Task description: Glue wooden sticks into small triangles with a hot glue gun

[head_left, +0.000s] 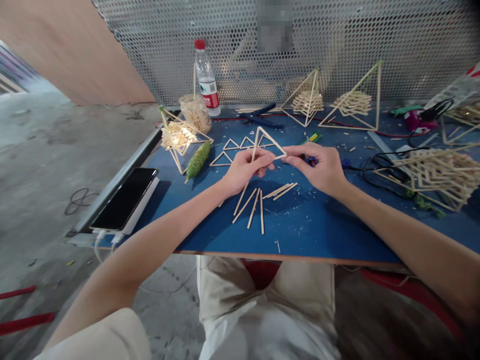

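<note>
Between my two hands, above the blue table, is a triangle of thin wooden sticks (275, 140), its peak pointing away from me. My left hand (250, 167) is closed on its left side, thumb on top. At the right corner, my right hand (317, 164) pinches the frame between thumb and fingertips. Several loose sticks (255, 207) lie fanned out on the table below my hands. Behind my left hand, small stick triangles (226, 152) lie flat. A green spool of thread (198, 161) rests to their left.
A phone (125, 199) with cables lies at the table's left edge. Farther back stand a bottle (207, 82), a jar of sticks (195, 114), blue pliers (262, 119) and pyramid stick frames (308, 102). A large stick bundle (438, 172) and black cables are on the right.
</note>
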`<action>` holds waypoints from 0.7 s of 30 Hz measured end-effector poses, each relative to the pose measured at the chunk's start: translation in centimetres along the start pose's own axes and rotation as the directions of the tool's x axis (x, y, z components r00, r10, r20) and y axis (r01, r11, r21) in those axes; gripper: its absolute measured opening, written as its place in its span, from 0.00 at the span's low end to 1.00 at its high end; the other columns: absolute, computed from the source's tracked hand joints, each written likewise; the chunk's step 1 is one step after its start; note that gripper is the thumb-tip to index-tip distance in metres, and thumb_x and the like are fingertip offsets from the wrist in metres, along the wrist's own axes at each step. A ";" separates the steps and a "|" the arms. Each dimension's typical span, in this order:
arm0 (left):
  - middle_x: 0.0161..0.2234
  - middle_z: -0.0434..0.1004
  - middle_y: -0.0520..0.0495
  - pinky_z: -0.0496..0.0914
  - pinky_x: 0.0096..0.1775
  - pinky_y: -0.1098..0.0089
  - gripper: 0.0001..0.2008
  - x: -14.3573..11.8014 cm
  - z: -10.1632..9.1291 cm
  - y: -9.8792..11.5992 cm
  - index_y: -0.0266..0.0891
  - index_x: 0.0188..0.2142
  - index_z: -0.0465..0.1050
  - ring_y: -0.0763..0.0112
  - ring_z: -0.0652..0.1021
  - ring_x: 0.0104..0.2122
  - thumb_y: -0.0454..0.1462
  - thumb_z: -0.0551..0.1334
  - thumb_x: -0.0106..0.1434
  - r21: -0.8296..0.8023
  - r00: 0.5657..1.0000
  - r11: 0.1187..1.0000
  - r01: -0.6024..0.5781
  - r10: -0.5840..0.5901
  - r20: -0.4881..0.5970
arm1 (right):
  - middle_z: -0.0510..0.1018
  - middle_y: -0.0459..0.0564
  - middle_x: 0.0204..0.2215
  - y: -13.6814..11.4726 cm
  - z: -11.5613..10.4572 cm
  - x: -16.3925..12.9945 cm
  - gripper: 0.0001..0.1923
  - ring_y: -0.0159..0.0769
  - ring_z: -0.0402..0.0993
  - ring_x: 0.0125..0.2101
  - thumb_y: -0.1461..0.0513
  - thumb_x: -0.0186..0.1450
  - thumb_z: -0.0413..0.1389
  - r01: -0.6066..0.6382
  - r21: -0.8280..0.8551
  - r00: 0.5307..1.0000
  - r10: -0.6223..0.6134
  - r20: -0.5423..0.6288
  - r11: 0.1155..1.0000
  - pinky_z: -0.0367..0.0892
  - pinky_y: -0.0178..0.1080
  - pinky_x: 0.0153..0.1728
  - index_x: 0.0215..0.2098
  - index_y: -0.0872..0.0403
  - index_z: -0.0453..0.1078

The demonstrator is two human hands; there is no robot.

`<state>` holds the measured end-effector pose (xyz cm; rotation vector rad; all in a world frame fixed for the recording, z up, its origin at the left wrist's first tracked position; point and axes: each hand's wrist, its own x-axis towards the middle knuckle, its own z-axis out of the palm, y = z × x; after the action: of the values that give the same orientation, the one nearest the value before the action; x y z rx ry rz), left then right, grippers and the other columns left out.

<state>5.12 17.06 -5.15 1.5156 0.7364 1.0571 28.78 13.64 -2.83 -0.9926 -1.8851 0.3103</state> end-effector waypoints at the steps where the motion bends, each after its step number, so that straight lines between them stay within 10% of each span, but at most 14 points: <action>1: 0.35 0.87 0.46 0.73 0.29 0.70 0.18 0.0 -0.1 0.0 0.41 0.40 0.84 0.77 0.76 0.25 0.53 0.76 0.66 -0.019 1.000 1.000 0.012 -0.012 -0.001 | 0.91 0.49 0.41 0.1 -0.1 -0.1 0.10 0.45 0.86 0.39 0.55 0.74 0.66 0.047 -0.044 0.999 -0.047 -0.008 0.998 0.79 0.50 0.43 0.51 0.43 0.87; 21: 0.29 0.84 0.47 0.58 0.22 0.73 0.20 -0.5 0.7 1.3 0.40 0.33 0.85 0.83 0.62 0.20 0.53 0.81 0.58 -0.107 0.998 0.993 0.052 -0.047 0.049 | 0.91 0.41 0.36 1.1 0.4 -0.2 0.08 0.41 0.86 0.34 0.61 0.73 0.69 0.350 -0.154 0.915 -0.373 -0.154 0.924 0.75 0.50 0.39 0.46 0.39 0.87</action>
<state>5.45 16.02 -3.99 1.4173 0.6707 1.0055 29.04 14.25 -3.84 -0.7023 -1.8916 -0.1143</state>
